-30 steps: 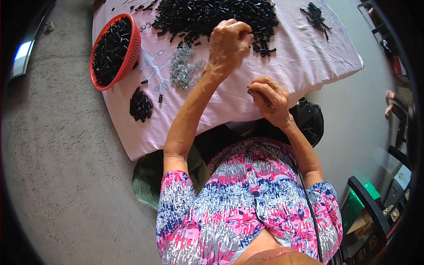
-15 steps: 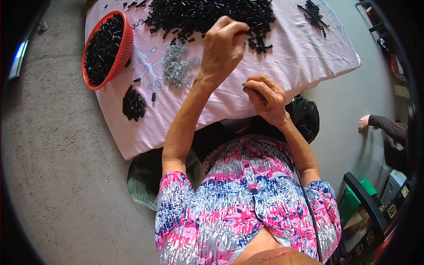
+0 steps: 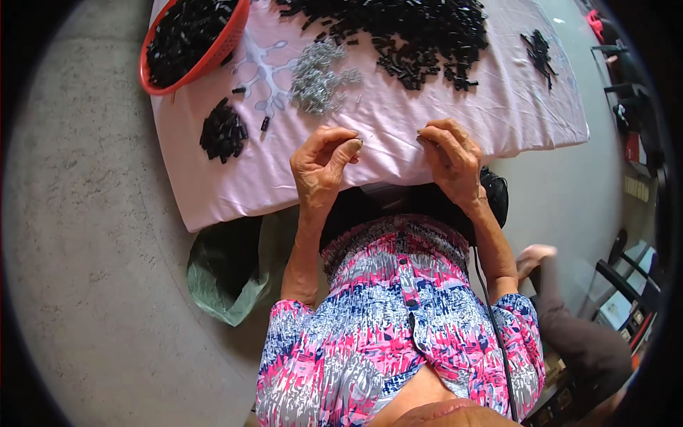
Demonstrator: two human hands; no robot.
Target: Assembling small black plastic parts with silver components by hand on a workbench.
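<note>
Above the near edge of the pink cloth, my left hand is closed in a pinch, thumb against forefinger; whatever sits at its tips is too small to name. My right hand faces it a short way to the right, fingers curled and tips pressed together, their contents hidden. Beyond the hands lies a heap of small clear pieces. A wide pile of short black plastic parts spreads behind that. To the left of my left hand is a smaller black heap, with a couple of loose parts beside it.
A red plastic basket full of black parts stands at the table's left edge. Several thin black pieces lie at the far right of the pink cloth. A green bag hangs open below. Another person's leg is at the right.
My left hand has come back from the black pile toward me, opposite my right hand, which stays pinched. The view has shifted, and the other person's leg has moved nearer.
</note>
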